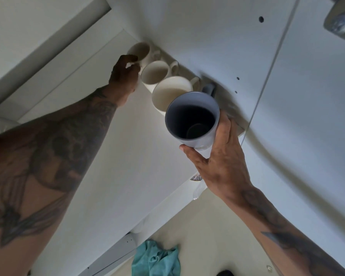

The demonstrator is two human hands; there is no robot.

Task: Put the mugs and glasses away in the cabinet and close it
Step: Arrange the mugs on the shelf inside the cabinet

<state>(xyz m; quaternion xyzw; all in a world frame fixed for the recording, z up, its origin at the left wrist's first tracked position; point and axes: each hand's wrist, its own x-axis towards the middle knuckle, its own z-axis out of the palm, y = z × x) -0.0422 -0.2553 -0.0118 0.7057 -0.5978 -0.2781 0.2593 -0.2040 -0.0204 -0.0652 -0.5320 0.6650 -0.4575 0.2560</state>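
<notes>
The head view is tilted, with the cabinet shelf (112, 140) running from upper left to lower right. Three cream mugs stand in a row on it: a far mug (142, 50), a middle mug (157, 73) and a near, wider mug (170, 92). My left hand (126, 76) reaches up beside the far and middle mugs, with its fingertips at the far mug's rim. My right hand (221, 162) grips a grey-blue mug (195, 118) around its body, at the near end of the row, its mouth facing me.
The white cabinet side wall (217, 36) has small peg holes, and the open door (317, 96) with its hinge (341, 22) is at the right. A teal cloth (155, 259) lies on the beige surface far below. A glass (196, 186) peeks out under the shelf edge.
</notes>
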